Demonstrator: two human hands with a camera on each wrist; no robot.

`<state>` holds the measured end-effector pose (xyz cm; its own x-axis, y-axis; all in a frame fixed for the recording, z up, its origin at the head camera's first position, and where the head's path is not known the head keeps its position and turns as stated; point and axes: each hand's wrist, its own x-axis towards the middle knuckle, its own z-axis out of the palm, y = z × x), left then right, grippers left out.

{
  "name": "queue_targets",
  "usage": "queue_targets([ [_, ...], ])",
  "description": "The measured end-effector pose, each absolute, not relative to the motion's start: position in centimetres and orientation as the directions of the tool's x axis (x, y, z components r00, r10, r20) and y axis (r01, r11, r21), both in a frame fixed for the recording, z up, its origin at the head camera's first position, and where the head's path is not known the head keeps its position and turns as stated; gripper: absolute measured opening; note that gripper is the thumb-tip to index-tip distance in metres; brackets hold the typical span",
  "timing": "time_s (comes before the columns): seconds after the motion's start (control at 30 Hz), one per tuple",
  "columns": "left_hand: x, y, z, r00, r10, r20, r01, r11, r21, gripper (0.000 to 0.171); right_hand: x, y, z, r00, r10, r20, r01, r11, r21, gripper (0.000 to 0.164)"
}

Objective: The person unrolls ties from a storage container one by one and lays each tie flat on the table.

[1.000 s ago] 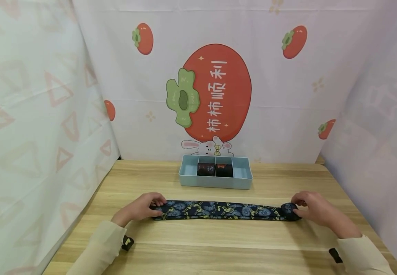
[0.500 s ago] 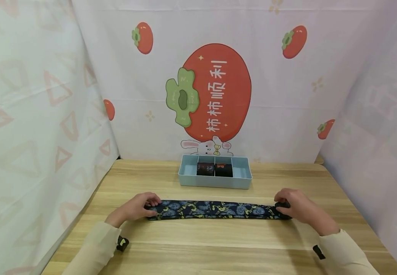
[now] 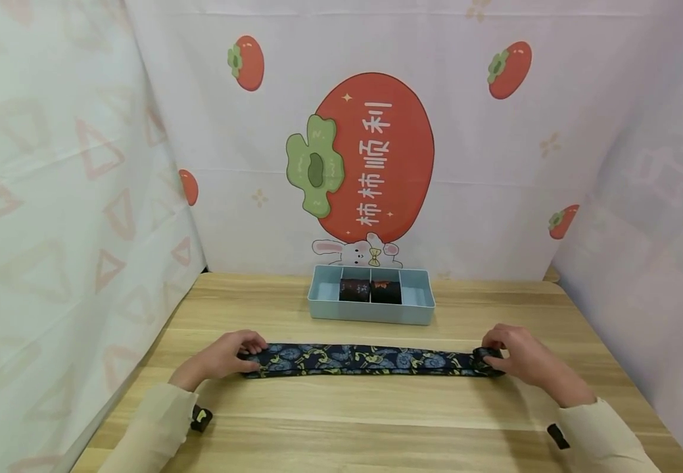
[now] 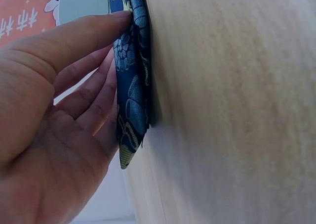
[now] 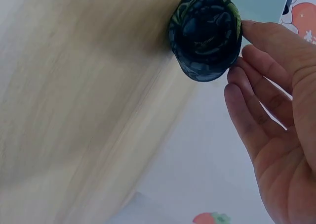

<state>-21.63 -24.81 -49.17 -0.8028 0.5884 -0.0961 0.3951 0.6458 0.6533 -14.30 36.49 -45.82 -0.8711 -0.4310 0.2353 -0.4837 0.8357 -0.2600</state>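
Observed on table (image 3: 341, 427): dark blue patterned tie (image 3: 353, 360), laid out crosswise in front of tray (image 3: 371, 314), near but not touching it. Could see full span in head view only; cut off at top of both wrist views.

Found in left hand (image 3: 221, 355): flat, pointed end of tie, pinched between thumb on top and fingers at far edge. Could not see most fingertips, hidden behind fabric in left wrist view.

Found in right hand (image 3: 527, 358): coil (image 5: 205, 38) at opposite end of tie, gripped between thumb and nearest fingertips; seen end-on in right wrist view. Could not count turns inside, too dark. Cannot tell whether touching table underneath.

Noted in two middle compartments of tray, one in each: dark rolls (image 3: 355, 290), partly hidden by front wall. Could make out orange mark on right one, small bluish marks on left one. Could see only a plain strip of tray in each wrist view.

Noted also: pale sleeves (image 3: 146, 427), cut off by bottom edge of head view, and black straps (image 3: 201, 418) at wrists, partly covered by cuffs.
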Motion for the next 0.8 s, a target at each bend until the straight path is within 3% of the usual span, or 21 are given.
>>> queue_targets([
  [0.33, -21.6, -24.8, -49.0, -0.802, 0.589, -0.102, 0.386, 0.641, 0.664, 0.033, -13.8, 38.1, -46.0, -0.883, -0.407, 0.234, -0.460, 0.850, -0.257, 0.020],
  [0.8, -21.4, -24.6, -48.7, -0.804, 0.584, -0.111, 0.376, 0.645, 0.665, 0.033, -14.3, 35.5, -45.4, -0.862, -0.474, 0.181, -0.507, 0.822, -0.259, 0.023],
])
